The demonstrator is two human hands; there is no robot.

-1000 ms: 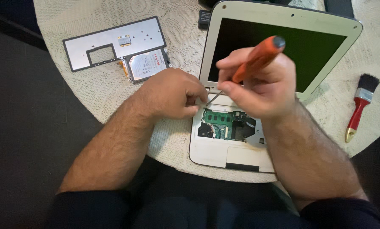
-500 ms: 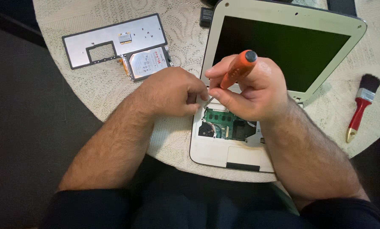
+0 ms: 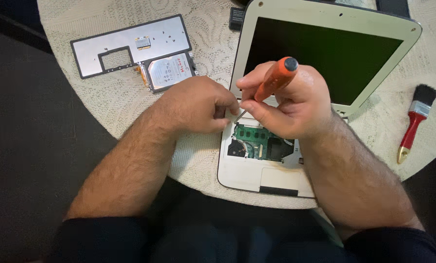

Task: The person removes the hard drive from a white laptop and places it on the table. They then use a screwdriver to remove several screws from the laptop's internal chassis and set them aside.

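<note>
A small white laptop [image 3: 276, 165] lies open at the near edge of the round bench [image 3: 198, 160], its keyboard taken out so that a green circuit board [image 3: 257, 141] and a dark round fan [image 3: 236, 148] show in the well above the touchpad; the dark screen [image 3: 325, 53] tilts back behind the hands. The right hand [image 3: 291, 104] is closed around an orange screwdriver [image 3: 275, 79] with a black end cap, its thin metal shaft slanting down to the laptop's upper left corner. The left hand [image 3: 198, 104] rests curled at that same corner, fingers [image 3: 227, 104] pinched together just beside the shaft; what they hold, if anything, cannot be told. The bench wears a cream cloth with a raised swirling pattern. Well apart at the far left lie a flat grey keyboard plate [image 3: 125, 44] and, touching it, a silver hard drive [image 3: 169, 72]. A red-handled paintbrush [image 3: 415, 122] lies at the right rim.
</note>
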